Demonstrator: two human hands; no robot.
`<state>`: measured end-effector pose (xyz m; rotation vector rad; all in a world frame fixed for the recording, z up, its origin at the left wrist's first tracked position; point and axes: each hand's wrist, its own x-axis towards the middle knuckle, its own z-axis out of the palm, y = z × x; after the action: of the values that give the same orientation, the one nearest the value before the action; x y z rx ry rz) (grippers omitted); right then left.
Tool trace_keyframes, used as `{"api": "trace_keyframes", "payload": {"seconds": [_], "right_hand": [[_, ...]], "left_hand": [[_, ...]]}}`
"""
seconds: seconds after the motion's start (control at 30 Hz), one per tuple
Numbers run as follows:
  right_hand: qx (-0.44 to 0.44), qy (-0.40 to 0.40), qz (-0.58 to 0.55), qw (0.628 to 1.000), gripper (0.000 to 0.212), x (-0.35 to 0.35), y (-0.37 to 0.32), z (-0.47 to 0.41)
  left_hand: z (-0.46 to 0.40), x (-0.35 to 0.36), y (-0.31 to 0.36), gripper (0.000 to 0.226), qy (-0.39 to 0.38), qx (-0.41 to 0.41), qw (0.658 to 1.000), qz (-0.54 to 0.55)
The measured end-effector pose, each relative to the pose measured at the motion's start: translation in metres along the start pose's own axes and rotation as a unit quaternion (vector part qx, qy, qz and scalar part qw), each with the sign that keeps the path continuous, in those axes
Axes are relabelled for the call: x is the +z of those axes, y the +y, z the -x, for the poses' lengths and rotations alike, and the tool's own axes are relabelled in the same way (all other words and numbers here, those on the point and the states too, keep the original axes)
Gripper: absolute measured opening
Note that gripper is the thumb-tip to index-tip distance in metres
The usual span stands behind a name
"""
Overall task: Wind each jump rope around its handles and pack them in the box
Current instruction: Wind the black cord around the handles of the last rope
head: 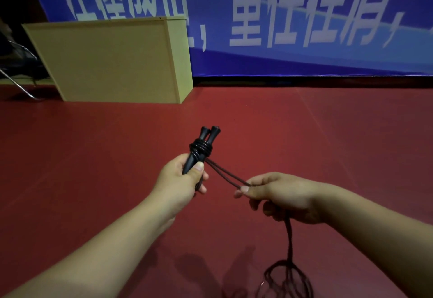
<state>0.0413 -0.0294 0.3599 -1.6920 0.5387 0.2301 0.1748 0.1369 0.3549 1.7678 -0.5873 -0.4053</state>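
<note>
Two handles sit side by side in your left hand, at the centre of the frame, its grip clenched round their lower ends with the thumb pressed on top. Several turns of rope already circle the handles just above your fist. From those coils a doubled strand runs down and right to your right hand, whose grip pinches the strand between thumb and fingers. Below that hand the slack hangs to the red floor and ends in a loose pile at the bottom of the frame.

You look to be partway through winding, with plenty of rope left. Keep the two strands together and lightly taut as you bring them round, so each new turn lies beside the one before rather than crossing it. Let the rope slide through your right pinch instead of dragging the pile. Hold the handles parallel; if they splay, the coils will likely loosen. Watch the pile for tangles.

A tan box stands at the upper left, well apart from your hands; whether it is the packing box I cannot tell.
</note>
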Motion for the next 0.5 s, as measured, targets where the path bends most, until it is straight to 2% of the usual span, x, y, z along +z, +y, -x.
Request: {"api": "trace_keyframes", "payload": {"seconds": [0.07,0.17,0.23,0.4,0.5], "right_hand": [[-0.017,0.008,0.011,1.0,0.018,0.001,0.0007,-0.0005],[-0.044,0.062,0.007,0.997,0.008,0.0009,0.0021,-0.0039],[-0.056,0.087,0.026,0.994,0.011,-0.0007,0.0022,-0.005],[-0.053,0.084,0.084,0.991,0.025,-0.003,0.0063,-0.0065],[-0.062,0.124,0.105,0.985,0.021,-0.0064,0.0073,-0.0092]], "left_hand": [[-0.0017,-0.0002,-0.0013,0.017,0.018,-0.006,1.0,-0.008],[-0.0033,0.0002,-0.0015,0.016,0.042,-0.019,0.999,-0.012],[-0.0038,0.0002,-0.0009,0.016,0.053,-0.026,0.998,-0.015],[-0.0058,-0.0005,-0.0007,0.015,0.066,-0.05,0.996,-0.02],[-0.0093,-0.004,-0.001,0.015,0.086,-0.08,0.993,-0.014]]}}
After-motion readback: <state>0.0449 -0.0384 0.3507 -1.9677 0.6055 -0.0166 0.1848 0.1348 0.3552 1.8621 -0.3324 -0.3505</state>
